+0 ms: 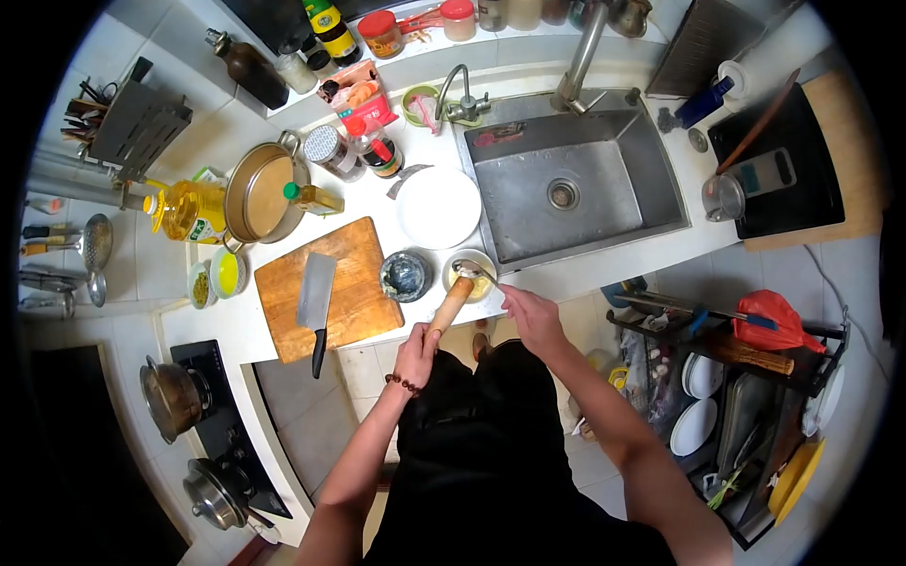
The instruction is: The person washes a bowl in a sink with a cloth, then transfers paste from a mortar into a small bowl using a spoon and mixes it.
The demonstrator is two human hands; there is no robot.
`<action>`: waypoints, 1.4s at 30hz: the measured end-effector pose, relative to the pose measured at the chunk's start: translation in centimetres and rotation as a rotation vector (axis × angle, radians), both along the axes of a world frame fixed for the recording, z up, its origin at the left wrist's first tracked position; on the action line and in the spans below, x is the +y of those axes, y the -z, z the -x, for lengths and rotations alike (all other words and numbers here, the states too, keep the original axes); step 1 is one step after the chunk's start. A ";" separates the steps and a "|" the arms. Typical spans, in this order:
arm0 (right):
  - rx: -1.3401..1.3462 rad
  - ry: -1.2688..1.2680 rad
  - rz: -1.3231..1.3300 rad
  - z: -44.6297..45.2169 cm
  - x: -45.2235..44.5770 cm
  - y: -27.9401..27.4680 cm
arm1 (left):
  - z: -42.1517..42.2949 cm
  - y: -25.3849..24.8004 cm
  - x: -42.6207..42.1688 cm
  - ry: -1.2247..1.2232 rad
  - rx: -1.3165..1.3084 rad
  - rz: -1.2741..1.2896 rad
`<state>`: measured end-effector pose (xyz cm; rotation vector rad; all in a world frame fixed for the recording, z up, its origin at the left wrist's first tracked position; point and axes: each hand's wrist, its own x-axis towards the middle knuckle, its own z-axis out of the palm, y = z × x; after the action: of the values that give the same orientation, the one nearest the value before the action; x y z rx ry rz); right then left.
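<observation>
One pale wooden pestle (452, 305) is clamped in the left hand (415, 357), one silver metal spoon (485, 273) in the right hand (533, 323); both partly hide the round white bowl (486, 291) at the white table's (613, 259) near edge.

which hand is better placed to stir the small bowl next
Probably the right hand: it holds the spoon, whose end is over the small bowl, while the left hand holds a wooden rod.
</observation>
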<state>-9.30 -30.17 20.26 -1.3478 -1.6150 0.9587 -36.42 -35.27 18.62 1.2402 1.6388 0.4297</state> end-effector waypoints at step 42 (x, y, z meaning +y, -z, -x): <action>0.011 -0.018 0.068 1.9 3.9 1.3 | 5.1 0.5 -0.3 0.018 -0.650 0.029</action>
<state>-11.17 -26.30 19.01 -1.3731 -1.6018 1.0382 -41.49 -35.62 18.11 0.9542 1.0718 0.7085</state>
